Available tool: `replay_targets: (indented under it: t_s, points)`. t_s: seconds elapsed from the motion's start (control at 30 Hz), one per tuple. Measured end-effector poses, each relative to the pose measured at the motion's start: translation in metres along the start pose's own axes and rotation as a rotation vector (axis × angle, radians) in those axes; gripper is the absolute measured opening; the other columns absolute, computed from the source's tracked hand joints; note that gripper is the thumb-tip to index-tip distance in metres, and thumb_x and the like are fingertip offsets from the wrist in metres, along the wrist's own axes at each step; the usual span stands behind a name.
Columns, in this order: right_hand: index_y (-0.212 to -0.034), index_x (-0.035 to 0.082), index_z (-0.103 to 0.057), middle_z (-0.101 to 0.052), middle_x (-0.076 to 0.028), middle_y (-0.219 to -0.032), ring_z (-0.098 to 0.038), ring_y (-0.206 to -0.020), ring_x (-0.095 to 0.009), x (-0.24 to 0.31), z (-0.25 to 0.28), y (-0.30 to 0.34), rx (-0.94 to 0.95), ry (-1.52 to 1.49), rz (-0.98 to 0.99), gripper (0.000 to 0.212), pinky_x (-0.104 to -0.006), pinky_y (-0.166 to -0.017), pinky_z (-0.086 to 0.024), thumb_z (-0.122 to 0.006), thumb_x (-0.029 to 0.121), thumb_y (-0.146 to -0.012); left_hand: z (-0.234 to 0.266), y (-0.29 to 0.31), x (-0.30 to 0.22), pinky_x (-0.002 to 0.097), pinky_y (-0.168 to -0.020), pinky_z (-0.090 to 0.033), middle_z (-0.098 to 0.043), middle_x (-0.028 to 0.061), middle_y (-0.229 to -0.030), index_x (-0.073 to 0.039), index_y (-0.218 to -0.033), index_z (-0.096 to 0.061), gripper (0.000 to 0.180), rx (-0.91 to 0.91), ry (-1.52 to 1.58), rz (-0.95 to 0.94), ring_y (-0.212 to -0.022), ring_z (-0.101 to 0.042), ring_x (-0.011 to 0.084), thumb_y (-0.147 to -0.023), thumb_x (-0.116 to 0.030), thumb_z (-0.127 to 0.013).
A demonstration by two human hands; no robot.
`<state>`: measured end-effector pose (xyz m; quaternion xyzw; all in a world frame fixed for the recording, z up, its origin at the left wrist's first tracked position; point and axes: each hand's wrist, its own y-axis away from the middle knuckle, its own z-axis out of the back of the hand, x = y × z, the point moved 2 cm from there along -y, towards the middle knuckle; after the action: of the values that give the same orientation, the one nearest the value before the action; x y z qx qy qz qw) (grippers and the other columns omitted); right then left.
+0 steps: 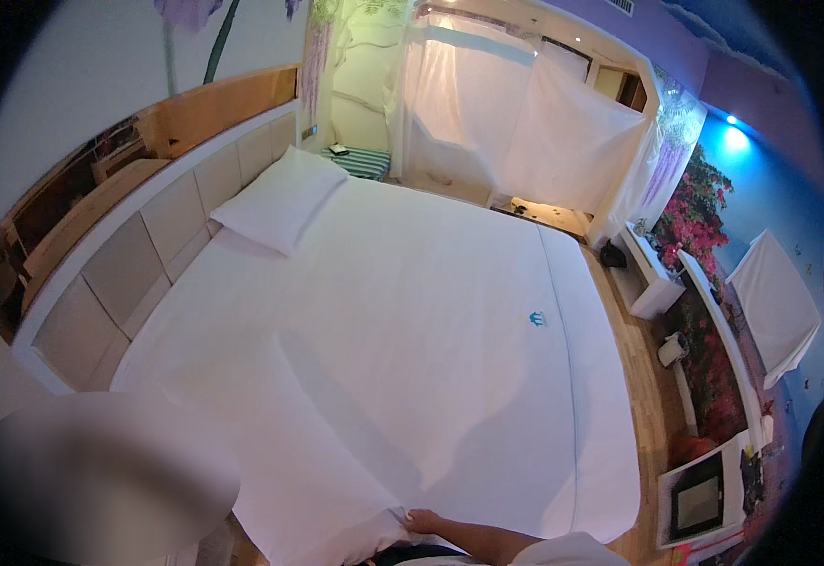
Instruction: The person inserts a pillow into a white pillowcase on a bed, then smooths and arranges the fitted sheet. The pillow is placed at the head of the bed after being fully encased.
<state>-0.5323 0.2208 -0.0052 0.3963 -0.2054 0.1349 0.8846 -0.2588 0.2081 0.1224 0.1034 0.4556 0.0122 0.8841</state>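
My right hand (421,521) comes in from the lower edge at the right, its fingers closed on the corner of a white pillow (284,443). This pillow lies flat on the near end of the white bed (431,311), toward the headboard side. A second white pillow (284,200) rests at the far end against the headboard. The bed's cover is smooth, with a thin blue line and a small blue emblem (536,319) toward its right side. My left hand does not show.
A padded beige headboard (133,255) runs along the left. A blurred pale patch hides the lower left corner. White sheets (563,123) hang at the back. Along the right are wooden floor (652,396), a bin (673,349), a white desk (648,283) and a framed white unit (699,500).
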Motion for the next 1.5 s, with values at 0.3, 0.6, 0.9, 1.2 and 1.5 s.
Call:
replay_targets:
  t_s: [0.3, 0.6, 0.9, 1.2, 1.5]
  points:
    - [-0.102, 0.007, -0.062, -0.059, -0.021, -0.107, -0.058, -0.095, -0.038, -0.018, -0.021, -0.015, 0.023, -0.099, -0.188, 0.057, -0.0455, -0.079, -0.046, -0.052, 0.054, -0.071, 0.016, 0.039, 0.049, 0.0373, -0.049, -0.049, -0.06, 0.0096, -0.083, -0.005, -0.097, -0.056, 0.032, -0.161, 0.196, 0.271, -0.063, -0.061, 0.025, -0.065, -0.005, -0.059]
    - [-0.098, 0.013, -0.064, -0.06, -0.018, -0.096, -0.055, -0.089, -0.035, -0.056, 0.011, -0.027, -0.113, 0.157, 0.419, 0.033, -0.0468, -0.077, -0.044, -0.054, 0.041, -0.082, 0.011, 0.199, 0.141, 0.0367, -0.049, -0.049, -0.061, 0.0096, -0.084, -0.004, -0.099, -0.056, 0.036, -0.484, 0.587, 0.751, -0.064, -0.061, 0.024, -0.064, -0.003, -0.059]
    - [-0.086, 0.003, -0.058, -0.056, -0.005, -0.071, -0.056, -0.067, -0.019, -0.079, 0.049, 0.027, -0.313, -0.282, -0.138, 0.022, -0.035, -0.059, -0.047, -0.063, 0.018, -0.071, -0.049, 0.194, 0.123, 0.0333, -0.068, -0.048, -0.06, 0.0094, -0.093, -0.002, -0.118, -0.048, 0.059, -0.304, 0.656, 0.744, -0.08, -0.058, 0.0213, -0.06, -0.005, -0.062]
    - [-0.109, -0.001, -0.055, -0.062, -0.01, -0.102, -0.058, -0.092, -0.02, -0.08, 0.025, -0.003, -0.175, -0.56, -0.092, 0.047, -0.0332, -0.08, -0.047, -0.069, 0.018, -0.068, -0.037, 0.145, 0.1, 0.037, -0.091, -0.042, -0.057, 0.0141, -0.116, -0.003, -0.123, -0.047, 0.07, -0.082, 0.58, 0.924, -0.105, -0.054, 0.027, -0.064, -0.024, -0.079]
    - [-0.089, 0.0, -0.061, -0.064, -0.015, -0.082, -0.061, -0.072, -0.024, -0.061, 0.108, 0.031, -0.278, -0.457, -0.084, 0.036, -0.0349, -0.068, -0.049, -0.071, 0.029, -0.068, -0.021, 0.171, 0.07, 0.0377, -0.088, -0.045, -0.061, 0.012, -0.109, -0.003, -0.117, -0.054, 0.054, -0.058, 0.667, 0.86, -0.103, -0.057, 0.0253, -0.068, -0.012, -0.075]
